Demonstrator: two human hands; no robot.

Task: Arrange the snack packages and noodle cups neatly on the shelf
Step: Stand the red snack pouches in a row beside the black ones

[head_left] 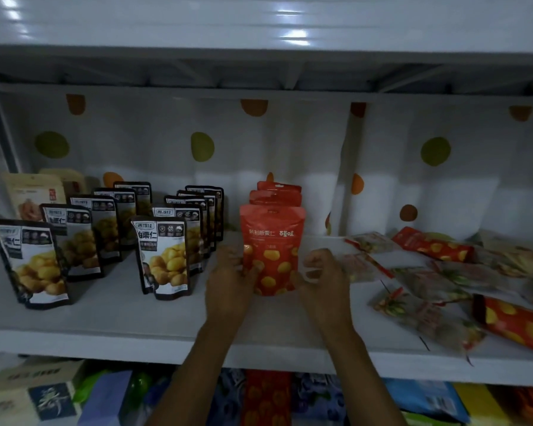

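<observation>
A front red pouch point(273, 250) is standing upright near the middle of the shelf point(111, 315), heading a short row, with two more red pouches point(279, 192) standing close behind it toward the far side.

The left hand point(231, 272) is grasping the pouch's left edge, its thumb lying across the printed front. The right hand point(322, 269) is hovering just beside the pouch's right edge with its fingers point(313, 261) curled. Whether they are pinching the pouch or merely clenched next to it, I cannot tell.

To the left, black chestnut pouches point(74, 238) are standing in two rows running from near to far, and beige bags point(31, 192) are leaning at the far left corner. To the right, loose packets point(428, 284) are lying flat in a jumble, with a red packet point(431, 244) among them on the far side and another point(517, 324) lying at the near right edge.

A white sheet with coloured dots point(290, 139) is hanging behind everything. Boxes and bags point(268, 398) are showing on the shelf below.
</observation>
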